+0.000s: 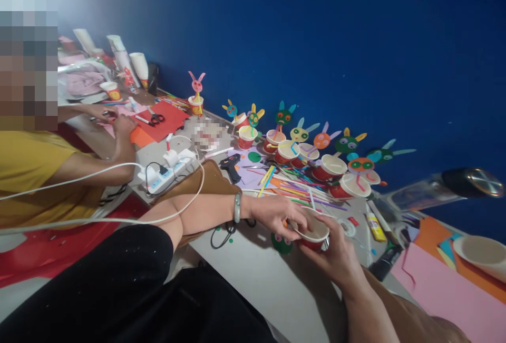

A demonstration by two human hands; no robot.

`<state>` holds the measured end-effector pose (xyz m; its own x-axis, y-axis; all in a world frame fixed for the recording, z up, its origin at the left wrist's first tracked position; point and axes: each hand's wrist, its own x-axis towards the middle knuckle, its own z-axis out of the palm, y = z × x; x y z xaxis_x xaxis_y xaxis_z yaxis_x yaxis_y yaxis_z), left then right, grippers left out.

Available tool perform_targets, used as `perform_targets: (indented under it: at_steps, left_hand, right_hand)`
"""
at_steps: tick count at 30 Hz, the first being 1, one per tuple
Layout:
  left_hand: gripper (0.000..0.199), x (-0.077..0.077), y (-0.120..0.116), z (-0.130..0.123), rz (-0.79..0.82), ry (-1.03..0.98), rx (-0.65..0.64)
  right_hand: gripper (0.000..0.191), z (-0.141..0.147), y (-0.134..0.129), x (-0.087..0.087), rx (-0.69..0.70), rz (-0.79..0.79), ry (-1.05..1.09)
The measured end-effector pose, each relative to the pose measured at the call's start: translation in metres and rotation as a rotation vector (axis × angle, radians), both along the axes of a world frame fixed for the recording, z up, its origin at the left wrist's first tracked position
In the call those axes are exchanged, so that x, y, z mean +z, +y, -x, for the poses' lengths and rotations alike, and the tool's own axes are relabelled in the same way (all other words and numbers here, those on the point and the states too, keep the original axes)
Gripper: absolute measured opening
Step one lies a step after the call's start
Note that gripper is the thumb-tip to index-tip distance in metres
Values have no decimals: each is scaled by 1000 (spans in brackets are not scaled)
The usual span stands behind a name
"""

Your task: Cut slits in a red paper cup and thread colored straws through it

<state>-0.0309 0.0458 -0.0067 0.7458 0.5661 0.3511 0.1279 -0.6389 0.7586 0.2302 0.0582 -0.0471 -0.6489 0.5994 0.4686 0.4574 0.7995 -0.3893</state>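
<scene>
A red and white paper cup is held between my two hands above the near part of the table. My right hand is closed round its right side, thumb near the rim. My left hand grips the left side of the rim, with a finger reaching inside the cup; whether it also pinches something small is hidden. Just below my left hand, a green paper face with eyes lies partly covered. A roll of clear tape sits beyond my right hand.
Several cups with paper animal faces, such as an orange one, stand along the blue wall. Nearby are a glue gun, coloured sticks, a power strip with white cable, a clear bottle and pink paper. A co-worker's hands work at left.
</scene>
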Motion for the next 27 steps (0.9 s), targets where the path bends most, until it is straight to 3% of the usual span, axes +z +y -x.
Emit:
perform_targets:
  at_steps: [6,11,14,17,21,24,27]
  left_hand:
    - [5,1,0,-1,60,80,83]
    - [10,-4,-1,-1,-22,79,95]
    - [32,-8,-2,-1,-96,-59,198]
    - [76,-15,-1,-5,-111,-253,324]
    - [119,-29,-5,-17,170,-376,292]
    - [127,-34,-12,-25,415,-406,199]
    - [126,-33,-15,-29,536,-437,188]
  right_hand:
    - [62,1,1,0,-4,-52,29]
    - [61,-2,1,1,-10,-27,9]
    - [64,-2,0,-1,-112,-21,105]
    - [70,4,-6,3,-297,-8,250]
    - [80,25,-16,10,-351,60,497]
    - [84,39,-21,10,-379,154,586]
    - [84,44,-23,6,-374,225,598]
